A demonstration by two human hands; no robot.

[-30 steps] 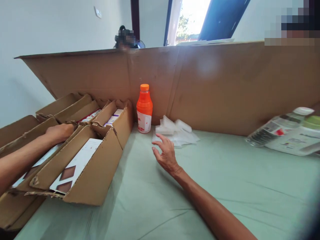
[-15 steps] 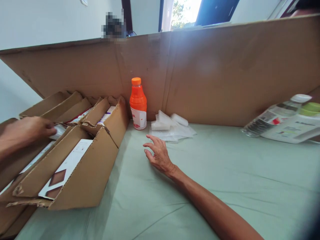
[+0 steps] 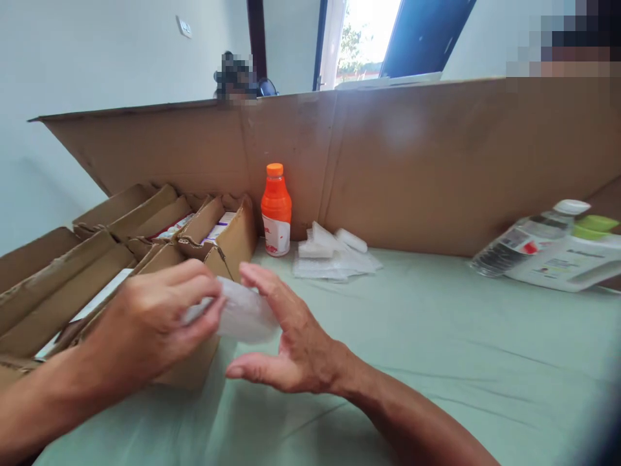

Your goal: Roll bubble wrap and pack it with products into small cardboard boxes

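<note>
White wall (image 3: pixel 97 58), open window. Cardboard screen (image 3: pixel 436 162) across the back. Green cloth surface (image 3: pixel 436 362). Cardboard boxes (image 3: pixel 63 272), left. My left hand (image 3: pixel 150 317) pinches a clear packet (image 3: pixel 245 314) above the cloth; my right hand (image 3: pixel 291 336), spread flat, touches it. Orange bottle (image 3: pixel 276 210) against the screen.

A small translucent whitish plastic packet (image 3: pixel 245 316), soft and slightly crumpled, is held in the air, lying roughly level. One end is pinched by the left hand (image 3: pixel 150 320); the other touches the fingers of the right hand (image 3: pixel 291 343), which are spread.
</note>
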